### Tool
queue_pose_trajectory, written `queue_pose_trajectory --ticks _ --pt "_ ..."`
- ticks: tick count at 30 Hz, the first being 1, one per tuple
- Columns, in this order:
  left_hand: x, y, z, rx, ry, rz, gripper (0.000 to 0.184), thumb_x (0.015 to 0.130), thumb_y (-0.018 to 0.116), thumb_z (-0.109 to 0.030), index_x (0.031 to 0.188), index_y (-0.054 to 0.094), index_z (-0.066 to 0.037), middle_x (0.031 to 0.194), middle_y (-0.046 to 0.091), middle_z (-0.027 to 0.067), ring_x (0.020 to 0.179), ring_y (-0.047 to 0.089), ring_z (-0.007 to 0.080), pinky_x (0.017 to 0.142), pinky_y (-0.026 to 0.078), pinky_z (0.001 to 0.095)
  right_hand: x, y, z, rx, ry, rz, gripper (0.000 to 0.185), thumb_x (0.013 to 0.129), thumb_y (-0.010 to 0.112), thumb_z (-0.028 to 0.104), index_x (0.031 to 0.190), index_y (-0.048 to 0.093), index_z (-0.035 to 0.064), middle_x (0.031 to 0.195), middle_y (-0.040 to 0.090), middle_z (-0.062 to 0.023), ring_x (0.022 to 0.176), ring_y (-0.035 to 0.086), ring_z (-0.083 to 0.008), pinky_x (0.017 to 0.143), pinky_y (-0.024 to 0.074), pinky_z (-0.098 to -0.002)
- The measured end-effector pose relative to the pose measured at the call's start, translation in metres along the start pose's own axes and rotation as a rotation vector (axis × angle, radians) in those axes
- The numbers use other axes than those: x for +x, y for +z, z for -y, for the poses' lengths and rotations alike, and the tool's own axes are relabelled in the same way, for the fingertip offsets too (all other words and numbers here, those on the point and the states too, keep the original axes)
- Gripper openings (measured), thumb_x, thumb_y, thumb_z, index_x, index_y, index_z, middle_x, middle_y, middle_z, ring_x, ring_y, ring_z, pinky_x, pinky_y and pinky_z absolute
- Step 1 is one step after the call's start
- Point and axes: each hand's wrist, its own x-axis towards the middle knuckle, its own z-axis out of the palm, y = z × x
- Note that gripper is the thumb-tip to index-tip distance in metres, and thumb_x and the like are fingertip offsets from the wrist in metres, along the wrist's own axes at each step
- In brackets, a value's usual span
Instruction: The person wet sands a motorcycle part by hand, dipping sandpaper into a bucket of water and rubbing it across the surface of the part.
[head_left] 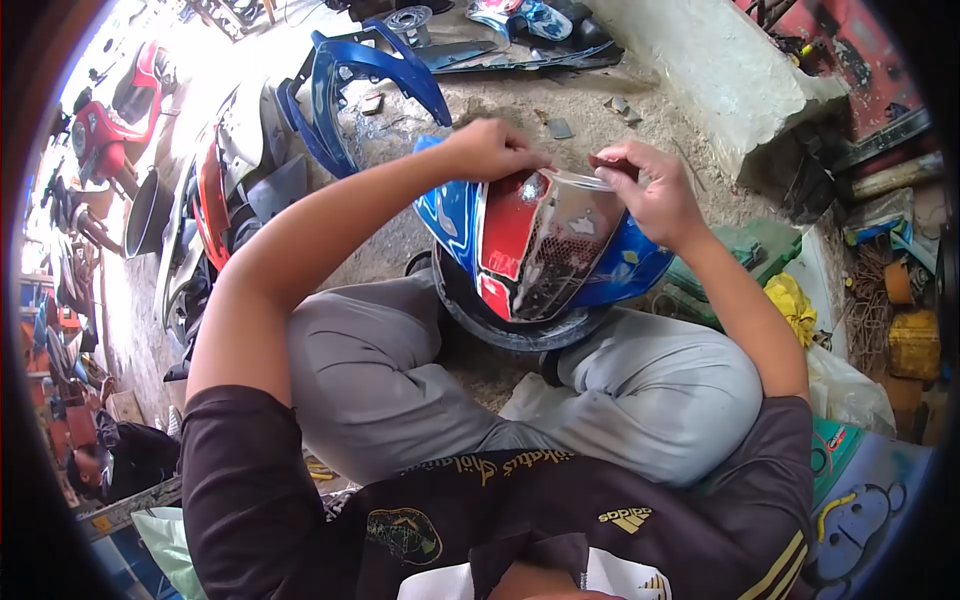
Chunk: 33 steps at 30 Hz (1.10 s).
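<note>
A glossy motorcycle body panel (pixel 512 230) in red, blue and silver, with a mesh-like pattern, rests on a black tyre-like ring (pixel 500 335) between my folded legs. My left hand (pixel 492 150) is closed in a pinch at the panel's far edge, at one end of a thin whitish translucent strip (pixel 582 181). At the other end, my right hand (pixel 652 190) pinches the strip between thumb and fingers. A small dark reddish piece (pixel 608 163) shows at the right fingertips; its kind is unclear.
Beyond the panel lies a blue fairing part (pixel 325 110) on the rough floor. More body parts lean at the left, including an orange-red panel (pixel 212 200). A concrete block (pixel 745 95) stands at far right. Near my right arm is a yellow plastic bag (pixel 792 300).
</note>
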Motion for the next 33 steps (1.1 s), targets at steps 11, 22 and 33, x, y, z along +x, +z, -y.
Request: queue_pose_trajectory --ticks 11,22,33 --pt "0.016 0.024 0.031 -0.018 0.034 -0.266 0.05 0.108 0.063 -0.051 0.14 0.072 -0.012 0.139 0.067 0.0223 0.134 0.062 0.0385 0.117 0.046 0.0465 -0.007 0.047 -0.047 -0.199 -0.169 -0.066 0.013 0.092 0.076 0.003 0.105 0.076 0.0047 0.111 0.077 -0.0124 0.108 0.07 -0.0346 0.096 0.0557 -0.0441" --pt "-0.094 0.032 0.005 0.169 0.118 -0.079 0.142 0.066 0.079 -0.094 0.173 0.032 -0.014 0.177 0.03 0.0231 0.166 0.022 0.0489 0.127 0.017 0.075 -0.012 0.042 -0.032 -0.211 -0.308 0.012 0.024 0.088 0.077 -0.003 0.11 0.075 0.0063 0.113 0.076 -0.0134 0.107 0.073 -0.0356 0.097 0.0591 -0.0469" --pt "-0.089 0.012 0.041 0.165 0.356 -0.034 0.139 0.055 0.085 -0.091 0.166 0.048 -0.015 0.172 0.044 0.0173 0.163 0.036 0.0397 0.124 0.013 0.0798 -0.005 0.06 -0.004 -0.094 -0.499 0.262 0.029 0.087 0.082 0.004 0.115 0.075 0.0067 0.114 0.076 -0.0102 0.11 0.074 -0.0326 0.099 0.0594 -0.0477"
